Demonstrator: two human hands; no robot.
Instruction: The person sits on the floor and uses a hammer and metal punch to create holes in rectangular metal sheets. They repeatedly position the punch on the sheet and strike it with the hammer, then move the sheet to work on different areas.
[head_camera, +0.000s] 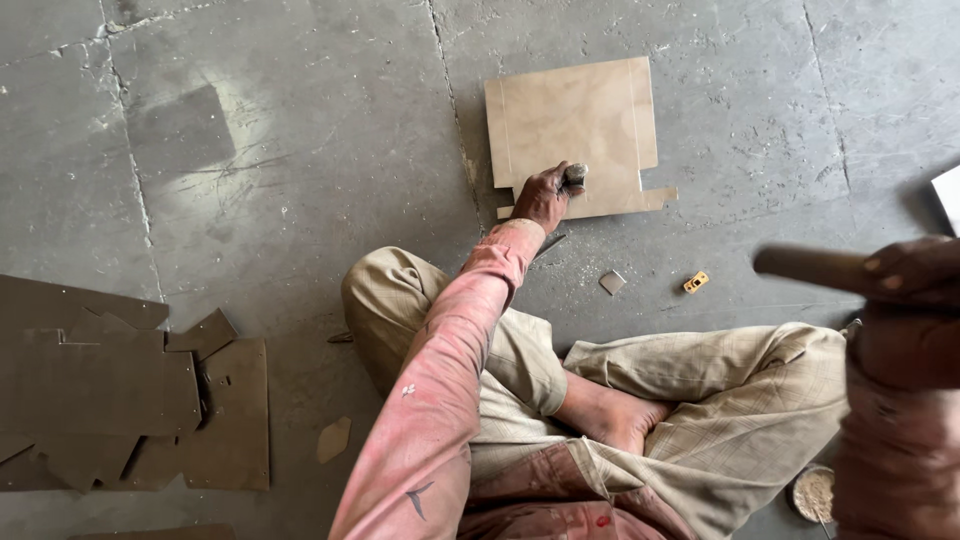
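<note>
1. Cracked grey concrete floor (250, 200) is sat on cross-legged, with cut board scraps (120, 390) stacked well to the left.
2. A tan board panel (575, 125) lies flat ahead; a short metal punch (574, 176) is gripped upright on its near edge by the left hand (545, 197).
3. A wooden handle (815, 268) is clenched by the raised right hand (915, 272); its head is out of view.
4. Risk is judged high: knuckles sit just beside the punch top, so an off-centre blow could catch them.
5. A skidding punch could also mar the loose panel.
</note>
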